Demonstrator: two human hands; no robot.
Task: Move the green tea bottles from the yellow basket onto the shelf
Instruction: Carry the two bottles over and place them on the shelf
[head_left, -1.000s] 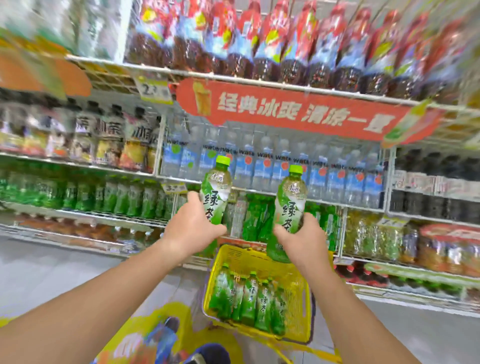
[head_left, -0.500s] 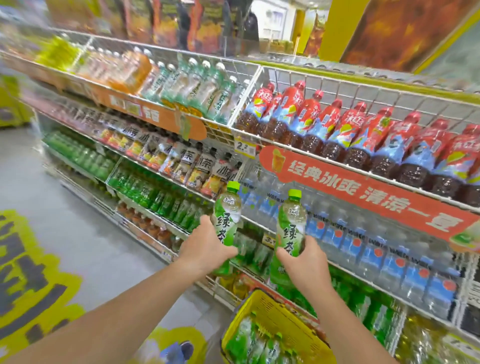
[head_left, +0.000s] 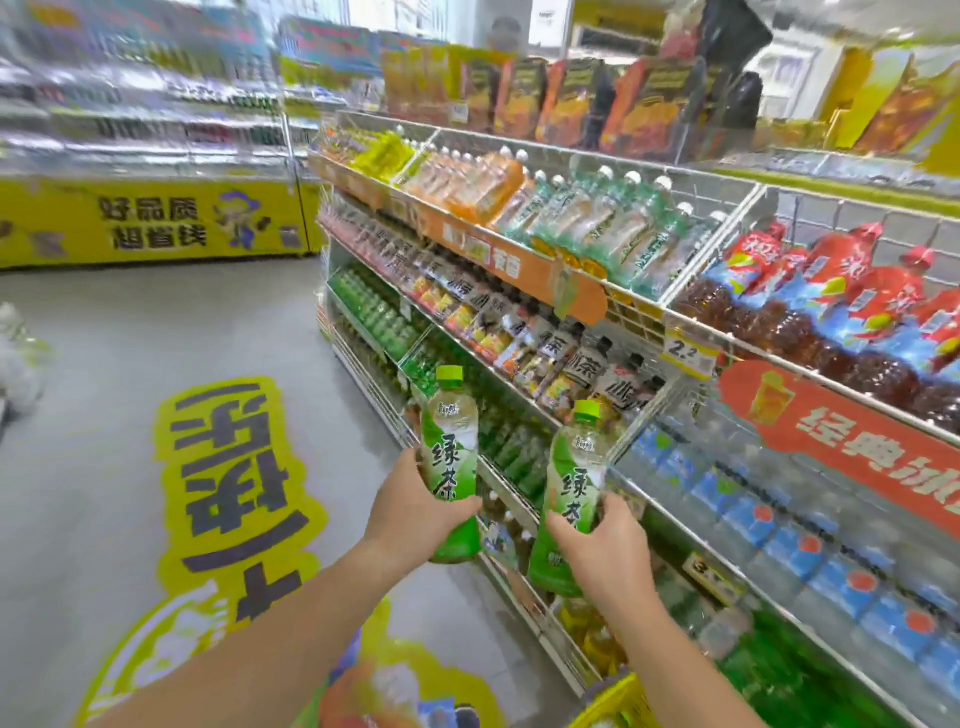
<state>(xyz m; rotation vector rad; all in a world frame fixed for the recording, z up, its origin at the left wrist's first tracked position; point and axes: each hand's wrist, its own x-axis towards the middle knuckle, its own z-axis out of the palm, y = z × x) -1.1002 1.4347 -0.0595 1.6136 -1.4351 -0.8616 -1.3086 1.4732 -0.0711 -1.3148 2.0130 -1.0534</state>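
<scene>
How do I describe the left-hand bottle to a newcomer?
Find the long drinks rack on the right. In front of it, the left hand and right hand each grip a green-capped tea bottle. The left bottle sits higher than the right bottle, toward the yellow floor sticker.

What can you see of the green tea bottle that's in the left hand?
The green tea bottle is clear plastic with a bright green cap on, pale liquid at the shoulder and a green-and-white label bearing dark Chinese characters. It is held nearly upright in mid-air in front of the drinks shelves. The left hand grips its lower half, thumb across the label's lower part. It is apart from the other bottle in the right hand.
</scene>
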